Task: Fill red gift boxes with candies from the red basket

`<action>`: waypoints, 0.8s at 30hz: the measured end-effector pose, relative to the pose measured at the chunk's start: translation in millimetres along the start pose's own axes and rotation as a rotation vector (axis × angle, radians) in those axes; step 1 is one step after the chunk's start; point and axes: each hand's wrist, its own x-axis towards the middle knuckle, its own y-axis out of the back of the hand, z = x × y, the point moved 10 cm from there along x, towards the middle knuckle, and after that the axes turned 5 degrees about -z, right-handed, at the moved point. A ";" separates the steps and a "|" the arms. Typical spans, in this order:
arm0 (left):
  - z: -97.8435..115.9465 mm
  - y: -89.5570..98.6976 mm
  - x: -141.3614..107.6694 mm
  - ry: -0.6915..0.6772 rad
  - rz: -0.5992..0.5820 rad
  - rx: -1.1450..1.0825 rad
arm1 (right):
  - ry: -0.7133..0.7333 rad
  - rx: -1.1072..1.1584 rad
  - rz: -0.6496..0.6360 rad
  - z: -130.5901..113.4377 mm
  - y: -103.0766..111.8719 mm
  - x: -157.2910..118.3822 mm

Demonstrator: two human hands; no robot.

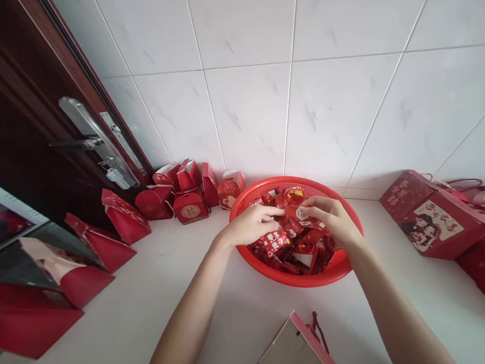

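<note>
A round red plastic basket [302,281] full of red-wrapped packets stands on the white surface near the wall. Over its left side, my left hand [252,225] has its fingers closed around a red packet with white lettering [275,241], its index finger reaching toward the middle. From the right, my right hand [330,217] pinches a small red packet with a pale round label [302,213] above the pile. An open box with a red rim and cord [289,353] lies in front of the basket, at the bottom edge of the view.
Small red gift boxes [191,206] stand against the wall left of the basket. Larger red boxes [89,246] line the left edge. Red gift boxes with a couple's picture [436,216] and cord handles are at the right. A dark door [17,83] with a metal handle is at upper left.
</note>
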 end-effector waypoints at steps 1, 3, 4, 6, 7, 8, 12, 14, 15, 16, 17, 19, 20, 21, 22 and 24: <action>-1.5 -0.6 0.3 0.009 -0.015 -0.002 | 0.003 -0.008 -0.013 -0.2 -1.1 0.7; -3.7 -3.1 1.4 0.018 -0.050 0.012 | -0.002 -0.042 -0.074 0.9 -6.6 2.2; -4.1 -5.4 2.1 0.017 -0.075 0.034 | -0.003 -0.074 -0.116 1.6 -10.6 2.7; -3.6 -11.0 2.4 0.002 -0.133 0.113 | 0.013 -0.165 -0.197 2.6 -18.6 2.7; -3.2 -13.5 1.8 -0.007 -0.163 0.156 | 0.026 -0.216 -0.231 3.3 -22.2 2.3; -3.3 -15.2 0.6 -0.013 -0.190 0.189 | 0.037 -0.261 -0.266 4.5 -25.9 1.9; -13.2 -1.7 -6.7 0.042 -0.192 0.156 | 0.061 -0.412 -0.432 13.2 -44.1 -1.7; -20.6 20.7 -7.1 0.087 -0.092 0.152 | 0.086 -0.512 -0.494 15.7 -52.2 -3.6; -23.4 34.4 -5.5 0.103 -0.024 0.184 | 0.097 -0.560 -0.520 16.9 -55.7 -4.5; -24.7 47.8 -2.5 0.114 0.043 0.241 | 0.103 -0.600 -0.544 18.2 -58.9 -5.4; -25.1 58.7 2.4 0.123 0.090 0.306 | 0.107 -0.629 -0.565 19.6 -61.7 -6.1; -26.1 69.7 18.1 0.156 0.103 0.451 | 0.106 -0.657 -0.588 22.2 -64.9 -6.7; -27.2 71.0 27.8 0.186 0.084 0.530 | 0.102 -0.661 -0.592 23.4 -65.5 -6.6; -28.1 70.8 37.8 0.220 0.063 0.610 | 0.097 -0.660 -0.595 24.6 -65.9 -6.5; -28.6 69.5 47.5 0.253 0.045 0.683 | 0.090 -0.655 -0.601 26.0 -66.3 -6.4; -26.8 64.3 65.6 0.287 0.029 0.758 | 0.077 -0.641 -0.613 28.0 -67.1 -6.7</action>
